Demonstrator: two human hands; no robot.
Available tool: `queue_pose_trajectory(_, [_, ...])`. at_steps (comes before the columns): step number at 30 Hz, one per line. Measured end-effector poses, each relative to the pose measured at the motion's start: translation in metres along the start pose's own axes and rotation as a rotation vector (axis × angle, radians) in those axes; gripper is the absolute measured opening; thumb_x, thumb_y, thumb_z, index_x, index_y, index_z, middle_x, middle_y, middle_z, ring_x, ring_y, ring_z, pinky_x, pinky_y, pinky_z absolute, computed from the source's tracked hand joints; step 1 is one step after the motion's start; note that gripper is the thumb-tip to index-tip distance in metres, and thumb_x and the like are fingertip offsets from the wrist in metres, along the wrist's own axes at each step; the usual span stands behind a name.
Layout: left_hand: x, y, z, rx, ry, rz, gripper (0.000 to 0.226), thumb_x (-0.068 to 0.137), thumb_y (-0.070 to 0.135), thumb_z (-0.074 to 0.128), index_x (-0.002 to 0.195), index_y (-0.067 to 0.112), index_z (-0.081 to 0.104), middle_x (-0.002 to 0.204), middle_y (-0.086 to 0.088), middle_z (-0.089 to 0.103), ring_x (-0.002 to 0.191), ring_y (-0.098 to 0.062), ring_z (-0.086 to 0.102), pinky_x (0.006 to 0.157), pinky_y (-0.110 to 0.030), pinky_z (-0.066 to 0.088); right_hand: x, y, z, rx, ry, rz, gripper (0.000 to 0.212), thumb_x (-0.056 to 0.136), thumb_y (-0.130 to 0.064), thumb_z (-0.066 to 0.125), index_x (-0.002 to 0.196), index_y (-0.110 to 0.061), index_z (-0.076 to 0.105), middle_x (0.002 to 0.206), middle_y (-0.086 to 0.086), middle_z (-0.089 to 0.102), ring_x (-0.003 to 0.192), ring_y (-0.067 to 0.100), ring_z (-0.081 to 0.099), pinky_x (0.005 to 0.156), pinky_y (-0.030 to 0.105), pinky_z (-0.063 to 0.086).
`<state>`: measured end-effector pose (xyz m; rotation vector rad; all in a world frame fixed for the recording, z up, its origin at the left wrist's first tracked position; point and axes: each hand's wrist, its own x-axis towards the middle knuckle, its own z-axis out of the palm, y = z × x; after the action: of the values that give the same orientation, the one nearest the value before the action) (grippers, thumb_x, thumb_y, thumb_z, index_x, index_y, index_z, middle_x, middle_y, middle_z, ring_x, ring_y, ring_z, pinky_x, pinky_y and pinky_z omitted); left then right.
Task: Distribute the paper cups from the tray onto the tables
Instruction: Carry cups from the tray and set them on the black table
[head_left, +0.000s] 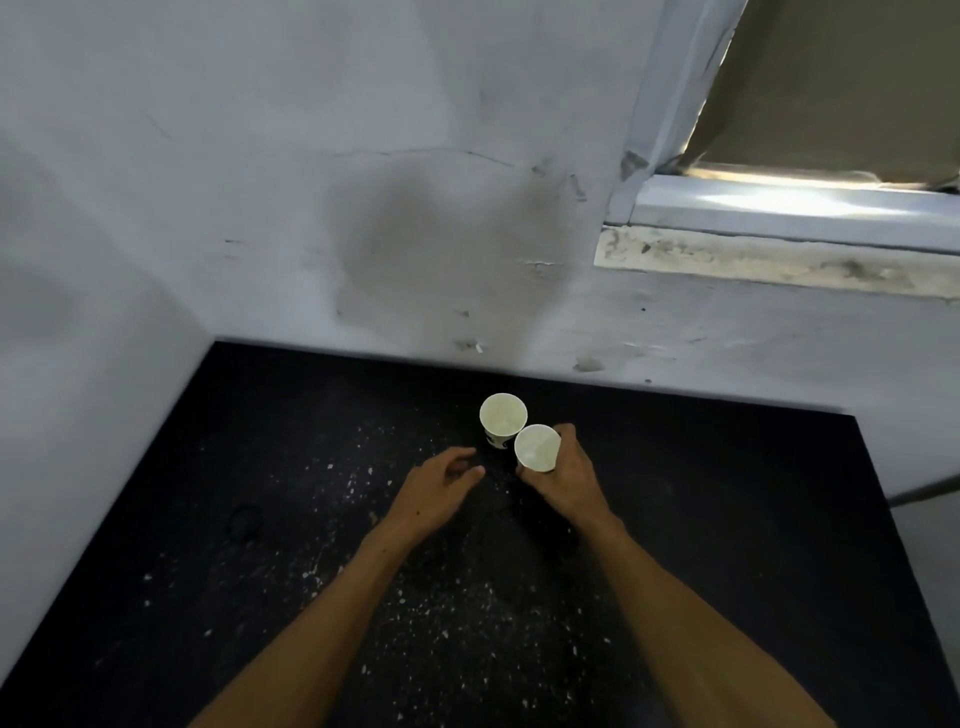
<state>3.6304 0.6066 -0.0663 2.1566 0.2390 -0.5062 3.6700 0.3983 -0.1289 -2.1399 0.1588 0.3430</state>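
Set the held cup (537, 448) down flat just beside the standing cup (503, 419), rims not knocking, then let go. Both are white, open-topped; the standing one bears a dark mark. Right hand (569, 475) wraps the held cup; left hand (441, 486) hovers loosely curled, empty, over the speckled black table (260, 545), near the wall (363, 182)

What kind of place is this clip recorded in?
Probably a plain indoor room, perhaps a worn back room: a dark speckled table set into the corner of scuffed, stained white walls, beside a grimy window sill. Two paper cups are over the table.
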Motion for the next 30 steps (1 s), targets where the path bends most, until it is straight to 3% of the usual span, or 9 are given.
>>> queue_pose_trajectory(6, [-0.002, 0.003, 0.000, 0.027, -0.002, -0.003, 0.045, 0.097, 0.040, 0.060, 0.140, 0.026, 0.055, 0.134, 0.000, 0.064, 0.118, -0.011, 0.062, 0.099, -0.022, 0.044, -0.003, 0.004, -0.004, -0.040, -0.059, 0.022, 0.086, 0.066, -0.042, 0.088, 0.131, -0.025, 0.034, 0.135, 0.002, 0.048, 0.120, 0.024, 0.052, 0.098, 0.046, 0.049])
queue_pose_trajectory(14, [-0.015, 0.014, -0.005, 0.199, -0.039, 0.065, 0.049, 0.096, 0.038, 0.062, 0.143, 0.027, 0.051, 0.137, -0.004, 0.062, 0.122, -0.016, 0.060, 0.105, -0.032, 0.048, -0.023, -0.013, -0.028, -0.153, -0.043, 0.003, 0.101, 0.068, -0.047, 0.087, 0.143, -0.019, 0.026, 0.149, 0.010, 0.037, 0.130, 0.028, 0.049, 0.103, 0.046, 0.047])
queue_pose_trajectory(17, [-0.027, 0.025, -0.006, 0.324, -0.037, 0.158, 0.051, 0.097, 0.035, 0.060, 0.145, 0.024, 0.048, 0.140, -0.005, 0.059, 0.125, -0.019, 0.058, 0.105, -0.032, 0.045, -0.040, -0.029, -0.036, -0.243, 0.003, -0.039, 0.094, 0.071, -0.049, 0.084, 0.142, -0.018, 0.031, 0.145, 0.009, 0.042, 0.128, 0.028, 0.051, 0.101, 0.045, 0.049])
queue_pose_trajectory(24, [-0.077, 0.037, -0.017, 0.543, 0.052, 0.364, 0.051, 0.094, 0.040, 0.057, 0.143, 0.028, 0.045, 0.130, -0.006, 0.061, 0.118, -0.025, 0.058, 0.097, -0.040, 0.050, -0.114, -0.064, -0.046, -0.603, 0.156, -0.216, 0.057, 0.091, -0.045, 0.063, 0.135, -0.015, 0.045, 0.135, 0.007, 0.051, 0.124, 0.029, 0.050, 0.096, 0.045, 0.049])
queue_pose_trajectory(27, [-0.113, 0.035, -0.023, 0.589, 0.071, 0.474, 0.055, 0.095, 0.039, 0.056, 0.146, 0.025, 0.042, 0.139, -0.006, 0.057, 0.128, -0.028, 0.053, 0.108, -0.046, 0.042, -0.162, -0.074, -0.045, -0.682, 0.267, -0.271, 0.056, 0.097, -0.047, 0.055, 0.141, -0.013, 0.045, 0.141, 0.008, 0.052, 0.131, 0.028, 0.048, 0.108, 0.043, 0.041])
queue_pose_trajectory(30, [-0.148, 0.035, -0.028, 0.657, 0.087, 0.568, 0.061, 0.097, 0.041, 0.054, 0.151, 0.021, 0.037, 0.152, -0.005, 0.047, 0.143, -0.028, 0.038, 0.118, -0.054, 0.025, -0.212, -0.079, -0.044, -0.732, 0.346, -0.272, 0.065, 0.100, -0.054, 0.044, 0.151, -0.015, 0.037, 0.155, 0.006, 0.042, 0.147, 0.024, 0.032, 0.122, 0.046, 0.023])
